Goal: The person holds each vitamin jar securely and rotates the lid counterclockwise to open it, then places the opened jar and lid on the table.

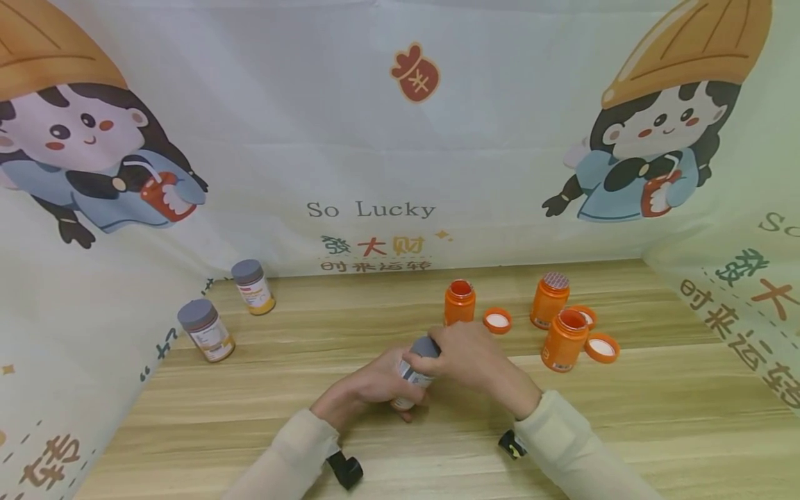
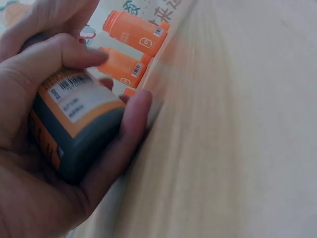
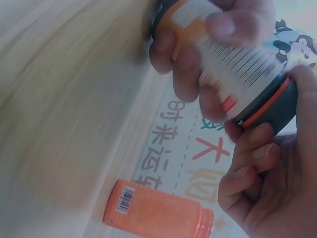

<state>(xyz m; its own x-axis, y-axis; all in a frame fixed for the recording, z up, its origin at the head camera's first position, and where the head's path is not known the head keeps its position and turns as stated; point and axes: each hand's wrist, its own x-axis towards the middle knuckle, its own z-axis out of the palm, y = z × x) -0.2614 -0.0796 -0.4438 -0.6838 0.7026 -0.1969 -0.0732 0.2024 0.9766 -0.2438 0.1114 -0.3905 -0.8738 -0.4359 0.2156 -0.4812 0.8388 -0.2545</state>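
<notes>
Tilted above the table between both hands is a pill bottle (image 1: 415, 378) with a dark grey lid, a white and orange label and a dark base. My left hand (image 1: 382, 378) grips its body, fingers and thumb wrapped round it; the left wrist view shows the base of the bottle (image 2: 79, 124) against the palm. With curled fingers my right hand (image 1: 471, 354) holds the lid (image 1: 426, 347). In the right wrist view those fingers lie round the dark lid (image 3: 270, 106), and an orange ring shows along the lid's edge.
Orange open-mouthed bottles (image 1: 564, 340) stand at the right and one orange bottle (image 1: 460, 303) behind my hands. Several orange caps (image 1: 602, 348) lie upturned near them. Two grey-lidded bottles (image 1: 206, 330) stand at the left. A printed cloth (image 1: 369, 153) hangs along the table's back.
</notes>
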